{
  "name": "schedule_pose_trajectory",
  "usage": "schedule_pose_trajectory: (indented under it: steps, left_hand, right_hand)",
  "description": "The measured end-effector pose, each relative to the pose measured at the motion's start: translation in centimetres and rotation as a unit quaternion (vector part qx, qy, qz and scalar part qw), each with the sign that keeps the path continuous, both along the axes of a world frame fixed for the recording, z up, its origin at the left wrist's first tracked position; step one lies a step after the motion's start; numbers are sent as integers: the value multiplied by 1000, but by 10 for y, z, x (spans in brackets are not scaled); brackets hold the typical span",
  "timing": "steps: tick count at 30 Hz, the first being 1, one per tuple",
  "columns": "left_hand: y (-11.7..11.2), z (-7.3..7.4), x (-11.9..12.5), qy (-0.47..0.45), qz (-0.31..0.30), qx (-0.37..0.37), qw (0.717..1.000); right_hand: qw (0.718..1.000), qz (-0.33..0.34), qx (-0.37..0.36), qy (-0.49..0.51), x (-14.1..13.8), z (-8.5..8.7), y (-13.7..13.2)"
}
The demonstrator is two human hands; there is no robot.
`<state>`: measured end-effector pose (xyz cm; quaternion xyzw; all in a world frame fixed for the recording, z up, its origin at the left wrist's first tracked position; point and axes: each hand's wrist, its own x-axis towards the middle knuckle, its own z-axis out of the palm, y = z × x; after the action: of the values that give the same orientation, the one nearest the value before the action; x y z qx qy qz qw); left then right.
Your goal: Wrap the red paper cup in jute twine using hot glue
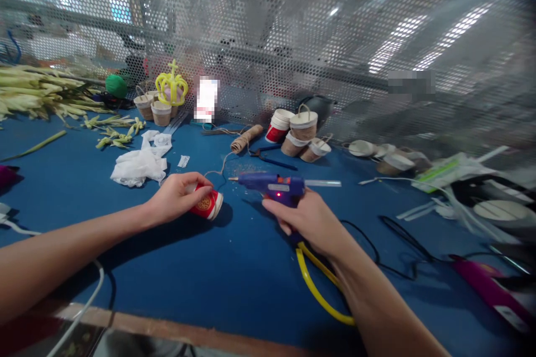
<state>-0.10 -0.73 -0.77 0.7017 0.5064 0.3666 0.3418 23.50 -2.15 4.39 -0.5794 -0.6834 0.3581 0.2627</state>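
Right hand (312,222) wrapped tight round blue glue gun (272,184), light on, nozzle aimed left. Left hand (176,198) curled over red cup (208,206) lying on its side, just off the nozzle. Looks like gluing stage; nozzle needs closing onto cup. Twine spool (247,138) beyond.

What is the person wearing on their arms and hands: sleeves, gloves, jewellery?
No gloves on the left hand or right hand; the left forearm and right forearm are bare to the frame edge. No sleeve, watch, ring or bracelet shows.
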Motion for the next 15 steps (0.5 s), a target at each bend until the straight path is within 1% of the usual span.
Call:
schedule_pose_trajectory:
  steps: [1,3,4,5,10,13,15]
  left_hand:
    - [-1,0,0,4,0,4,1000]
    - [-2,2,0,12,0,16,1000]
    - [-3,3,0,17,0,23,1000]
    - [-4,3,0,23,-1,31,999]
    - [-11,6,0,61,-18,94,994]
    - [-13,5,-1,77,-36,145,986]
    - [-14,4,-2,87,-46,177,979]
  right_hand:
    - [1000,-21,15,12,5,0,5]
    - [993,-100,53,38,16,-2,19]
    - [988,-135,57,45,21,-4,27]
    - [984,-166,46,49,25,-7,35]
    - [980,-193,2,40,39,-26,65]
    - [981,-194,-12,18,43,-33,72]
    - [984,-180,1,2,45,-32,71]
